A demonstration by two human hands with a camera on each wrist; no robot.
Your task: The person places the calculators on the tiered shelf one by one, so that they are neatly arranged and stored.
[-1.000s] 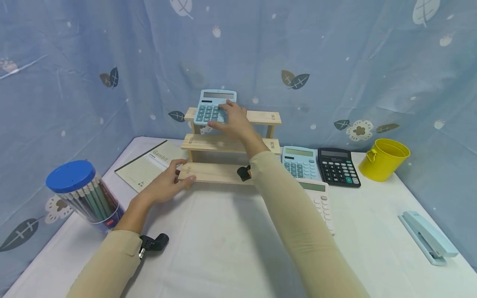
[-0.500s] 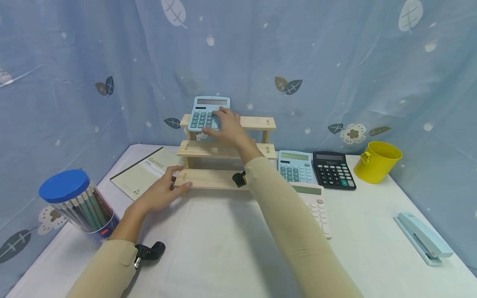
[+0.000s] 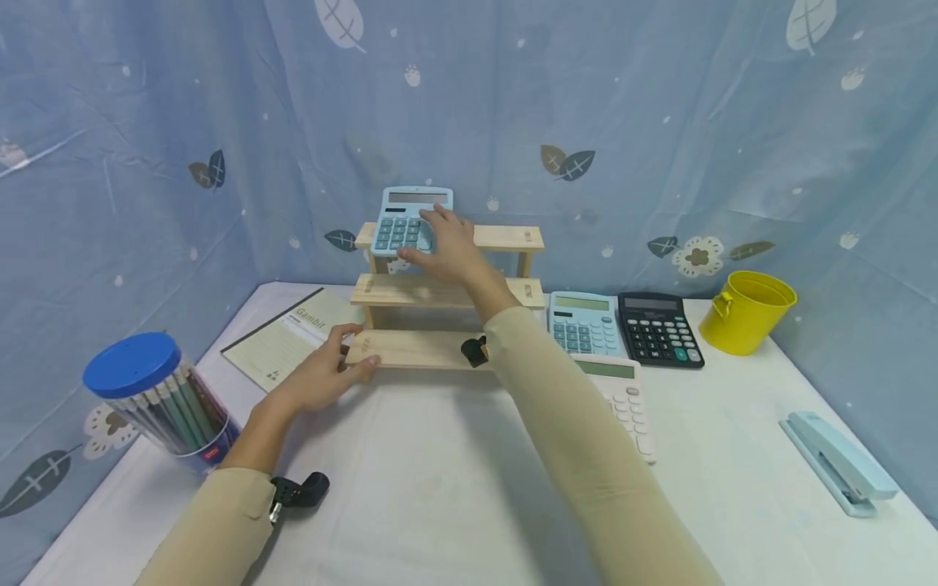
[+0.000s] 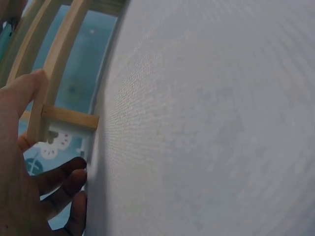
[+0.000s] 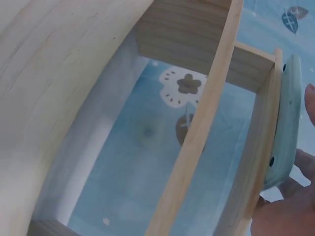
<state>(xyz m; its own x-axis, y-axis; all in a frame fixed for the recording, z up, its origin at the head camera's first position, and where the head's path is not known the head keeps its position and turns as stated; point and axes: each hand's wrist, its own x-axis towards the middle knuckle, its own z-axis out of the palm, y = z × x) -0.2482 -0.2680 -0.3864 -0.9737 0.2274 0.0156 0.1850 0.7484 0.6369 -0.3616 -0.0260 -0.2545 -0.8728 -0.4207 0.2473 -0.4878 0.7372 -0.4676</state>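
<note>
A light blue calculator [image 3: 413, 213] leans back on the left part of the top step of a wooden three-step shelf [image 3: 418, 348]. My right hand [image 3: 456, 252] holds it at its lower right, with the thumb by the bottom edge and fingers over the keys. In the right wrist view, the calculator [image 5: 288, 123] shows edge-on against the top board, with part of the right hand [image 5: 288, 211] beside it. My left hand [image 3: 318, 374] pinches the left end of the bottom step between thumb and fingers. The left wrist view shows the left hand's [image 4: 19, 147] other fingers loosely bent below the board.
A notepad [image 3: 293, 338] lies left of the shelf, near a blue-lidded tub of pencils [image 3: 172, 407]. On the right are a second blue calculator [image 3: 584, 321], a black calculator [image 3: 659, 330], a white calculator [image 3: 623, 399], a yellow bucket [image 3: 743, 313] and a stapler [image 3: 839, 464].
The head view has shifted slightly. Both hands keep their holds, and the calculator stays at nearly the same place on the top step.
</note>
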